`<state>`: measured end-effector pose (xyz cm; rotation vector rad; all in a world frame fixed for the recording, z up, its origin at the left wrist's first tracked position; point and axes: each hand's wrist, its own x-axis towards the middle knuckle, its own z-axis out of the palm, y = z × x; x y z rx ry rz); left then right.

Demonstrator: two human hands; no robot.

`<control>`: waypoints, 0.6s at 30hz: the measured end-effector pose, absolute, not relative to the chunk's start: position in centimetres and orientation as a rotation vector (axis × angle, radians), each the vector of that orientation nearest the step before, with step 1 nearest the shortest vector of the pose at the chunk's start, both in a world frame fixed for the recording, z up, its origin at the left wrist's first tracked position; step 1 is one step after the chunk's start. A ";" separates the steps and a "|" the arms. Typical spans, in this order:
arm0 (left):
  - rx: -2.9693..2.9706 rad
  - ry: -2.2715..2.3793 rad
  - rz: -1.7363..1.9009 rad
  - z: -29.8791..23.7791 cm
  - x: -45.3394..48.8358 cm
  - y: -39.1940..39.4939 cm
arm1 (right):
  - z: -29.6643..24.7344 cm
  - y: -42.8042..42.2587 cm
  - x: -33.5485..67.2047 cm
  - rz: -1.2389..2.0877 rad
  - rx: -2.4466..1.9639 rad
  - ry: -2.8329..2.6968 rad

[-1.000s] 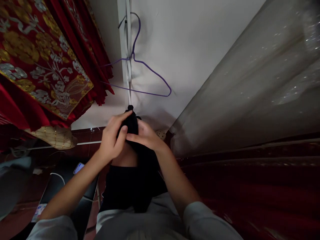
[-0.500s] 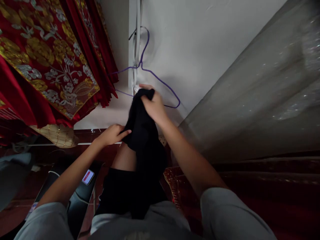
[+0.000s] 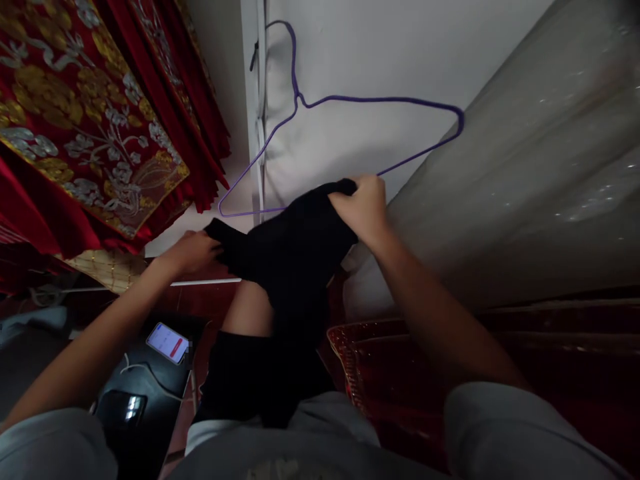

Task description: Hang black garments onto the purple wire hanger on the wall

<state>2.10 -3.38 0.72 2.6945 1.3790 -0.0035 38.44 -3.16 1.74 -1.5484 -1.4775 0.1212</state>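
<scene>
A black garment (image 3: 295, 240) is stretched between my two hands in front of my legs; its exact kind does not show. My left hand (image 3: 195, 251) grips a narrow end of it at the left. On the right, my right hand (image 3: 364, 205) pinches the upper edge, thumb towards me. Just behind the cloth a purple wire hanger (image 3: 380, 99) hangs by its hook near a white cable strip. Its lower bar is partly hidden by the garment and my right hand.
Red cloth with gold and silver embroidery (image 3: 95, 100) hangs at the left. A lit phone (image 3: 169, 343) and a dark device (image 3: 121, 408) lie on a black surface (image 3: 150, 427). Plastic-wrapped material (image 3: 525, 200) stands at the right, above glossy red furniture (image 3: 400, 360).
My hands have moved apart, left hand leftward and right hand rightward, spreading the garment wider. The hanger has swung so that its right arm points further out.
</scene>
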 end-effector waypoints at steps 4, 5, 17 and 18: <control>2.815 1.489 0.545 4.7 2.7 -2.7 | 1.7 -3.2 38.5 0.139 -1.535 -1.385; 2.801 1.436 0.750 5.6 3.2 -2.8 | 1.3 -3.1 38.1 0.180 -1.498 -1.381; 2.646 1.409 0.993 8.4 6.6 2.5 | 2.9 -6.6 39.8 0.156 -1.151 -1.314; 2.637 1.406 1.002 8.6 6.2 2.7 | 3.4 -6.4 41.1 0.208 -1.205 -1.255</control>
